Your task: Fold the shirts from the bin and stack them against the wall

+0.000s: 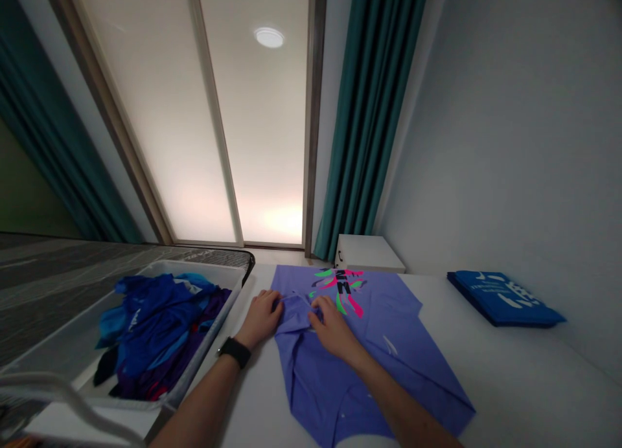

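One purple shirt point(389, 315), on the table point(515, 383) at your twelve o'clock; your right hand point(335, 328), pinching its fabric; your left hand point(260, 318), curled at its edge, grip unclear; bin point(207, 344) of clothes point(158, 331) at the shirt's nine o'clock

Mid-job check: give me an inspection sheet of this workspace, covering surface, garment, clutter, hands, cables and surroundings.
Surface: white table.
Job's things: purple shirt, spread out, partly bunched at the hands.
Clutter: white bin at left with heaped clothes; folded blue item with white print at right.
Hands: left hand, black watch on its wrist, touches the shirt, grip unclear; right hand pinches it.
Cables: none certain; pale curved tube at lower left, kind unclear.
Surroundings: pale panels, teal curtains, white cabinet.
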The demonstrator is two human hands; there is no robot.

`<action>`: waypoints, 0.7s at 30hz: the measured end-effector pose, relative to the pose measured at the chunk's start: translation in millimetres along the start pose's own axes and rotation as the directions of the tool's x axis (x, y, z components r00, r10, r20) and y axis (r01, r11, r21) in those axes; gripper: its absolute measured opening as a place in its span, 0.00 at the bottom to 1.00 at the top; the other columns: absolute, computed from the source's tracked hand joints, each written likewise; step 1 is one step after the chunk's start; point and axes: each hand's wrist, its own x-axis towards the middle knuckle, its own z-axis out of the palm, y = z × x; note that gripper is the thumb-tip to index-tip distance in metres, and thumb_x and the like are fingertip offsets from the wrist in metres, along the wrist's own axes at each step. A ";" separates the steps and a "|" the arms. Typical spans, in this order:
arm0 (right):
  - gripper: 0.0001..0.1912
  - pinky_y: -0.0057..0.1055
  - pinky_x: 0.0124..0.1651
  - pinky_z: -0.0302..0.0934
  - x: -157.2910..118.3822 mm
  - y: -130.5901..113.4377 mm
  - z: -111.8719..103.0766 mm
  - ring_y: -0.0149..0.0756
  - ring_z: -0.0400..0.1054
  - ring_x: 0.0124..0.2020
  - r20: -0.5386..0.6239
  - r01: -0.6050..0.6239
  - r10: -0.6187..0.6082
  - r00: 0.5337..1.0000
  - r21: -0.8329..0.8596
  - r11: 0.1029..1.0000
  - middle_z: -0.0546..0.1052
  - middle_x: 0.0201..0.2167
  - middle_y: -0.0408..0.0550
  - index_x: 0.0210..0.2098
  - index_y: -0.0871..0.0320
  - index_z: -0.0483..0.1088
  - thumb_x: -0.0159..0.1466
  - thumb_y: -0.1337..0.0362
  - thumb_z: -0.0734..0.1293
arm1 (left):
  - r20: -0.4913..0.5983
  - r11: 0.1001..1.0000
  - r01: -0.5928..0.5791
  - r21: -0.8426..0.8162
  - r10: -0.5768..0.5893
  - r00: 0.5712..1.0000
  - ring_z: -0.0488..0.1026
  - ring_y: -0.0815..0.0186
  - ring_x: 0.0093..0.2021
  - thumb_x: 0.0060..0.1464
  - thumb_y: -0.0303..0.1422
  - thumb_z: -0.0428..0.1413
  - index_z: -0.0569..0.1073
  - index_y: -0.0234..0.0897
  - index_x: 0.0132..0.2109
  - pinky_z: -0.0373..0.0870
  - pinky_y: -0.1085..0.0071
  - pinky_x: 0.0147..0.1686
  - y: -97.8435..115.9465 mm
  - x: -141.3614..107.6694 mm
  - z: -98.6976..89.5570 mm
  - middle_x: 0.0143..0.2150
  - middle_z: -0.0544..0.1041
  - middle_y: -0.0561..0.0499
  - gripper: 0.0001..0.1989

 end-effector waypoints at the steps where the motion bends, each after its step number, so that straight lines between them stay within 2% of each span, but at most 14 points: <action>1: 0.02 0.30 0.44 0.60 8.0 0.2 -3.3 0.34 0.66 0.38 -0.012 -0.030 0.031 0.999 0.086 0.996 0.70 0.35 0.43 0.35 0.54 0.63 0.63 0.64 0.59 | -0.010 0.999 0.013 -0.035 -0.013 1.000 0.70 0.58 0.42 0.59 0.32 0.48 0.72 0.38 0.36 0.63 0.64 0.43 -1.0 0.2 0.1 0.37 0.76 0.46 0.08; 4: 0.06 0.28 0.37 0.61 32.0 7.9 -13.1 0.33 0.65 0.31 -0.059 -0.141 0.155 0.986 0.198 0.970 0.69 0.31 0.40 0.36 0.54 0.62 0.64 0.60 0.57 | -0.036 0.991 0.048 -0.125 -0.053 0.998 0.71 0.59 0.39 0.60 0.33 0.46 0.71 0.38 0.35 0.64 0.65 0.41 -3.6 0.0 -0.8 0.34 0.75 0.47 0.10; 7: 0.05 0.30 0.40 0.61 42.9 23.5 -19.4 0.34 0.66 0.33 -0.131 -0.199 0.210 0.969 0.093 0.976 0.70 0.32 0.42 0.37 0.55 0.64 0.61 0.65 0.58 | -0.044 0.982 0.064 -0.177 -0.073 0.996 0.71 0.61 0.36 0.60 0.34 0.46 0.71 0.39 0.34 0.65 0.67 0.40 -3.8 -1.0 -3.4 0.32 0.74 0.49 0.10; 10: 0.10 0.34 0.45 0.59 33.1 33.9 -22.5 0.38 0.66 0.36 -0.160 -0.214 0.206 0.965 -0.034 0.976 0.70 0.32 0.44 0.40 0.56 0.65 0.59 0.69 0.59 | -0.064 0.978 0.065 -0.201 -0.079 0.995 0.71 0.61 0.35 0.59 0.34 0.47 0.71 0.38 0.34 0.64 0.68 0.38 -3.0 -1.8 -4.8 0.31 0.74 0.49 0.10; 12: 0.12 0.36 0.47 0.59 17.9 31.5 -24.3 0.39 0.66 0.39 -0.144 -0.179 0.156 0.977 -0.167 0.969 0.71 0.34 0.47 0.43 0.57 0.67 0.59 0.70 0.60 | -0.077 0.977 0.062 -0.203 -0.079 0.994 0.71 0.61 0.35 0.59 0.34 0.47 0.71 0.38 0.33 0.64 0.68 0.37 -3.1 -1.7 -4.3 0.31 0.74 0.49 0.10; 14: 0.13 0.36 0.48 0.58 -0.9 20.9 -26.1 0.39 0.66 0.40 -0.067 -0.093 0.078 0.995 -0.260 0.961 0.72 0.37 0.49 0.44 0.57 0.67 0.61 0.70 0.59 | -0.082 0.978 0.054 -0.200 -0.072 0.994 0.71 0.61 0.35 0.58 0.34 0.47 0.71 0.38 0.32 0.64 0.68 0.37 -3.7 -1.4 -3.1 0.31 0.74 0.49 0.10; 16: 0.12 0.34 0.47 0.59 -21.8 4.9 -27.9 0.38 0.66 0.40 0.068 0.013 0.005 0.998 -0.262 0.965 0.72 0.37 0.48 0.43 0.56 0.68 0.63 0.71 0.58 | -0.080 0.980 0.046 -0.195 -0.063 0.995 0.71 0.61 0.35 0.58 0.35 0.47 0.70 0.39 0.32 0.64 0.68 0.37 -4.2 -1.1 -2.2 0.31 0.74 0.49 0.10; 19: 0.10 0.37 0.49 0.58 -54.6 -18.7 -29.4 0.39 0.65 0.43 0.263 0.177 -0.104 0.959 -0.271 0.946 0.73 0.37 0.48 0.39 0.56 0.70 0.65 0.71 0.58 | -0.068 0.981 0.042 -0.188 -0.056 0.996 0.70 0.61 0.35 0.58 0.35 0.47 0.70 0.39 0.33 0.64 0.68 0.38 -3.8 -0.9 -2.3 0.31 0.74 0.49 0.10; 21: 0.10 0.38 0.52 0.58 -74.5 -28.2 -29.6 0.40 0.63 0.47 0.333 0.231 -0.134 0.933 -0.272 0.934 0.73 0.42 0.49 0.43 0.55 0.70 0.65 0.70 0.60 | -0.060 0.982 0.043 -0.185 -0.055 0.997 0.70 0.61 0.35 0.58 0.35 0.46 0.69 0.39 0.33 0.64 0.67 0.38 -3.0 -0.9 -3.1 0.31 0.74 0.49 0.10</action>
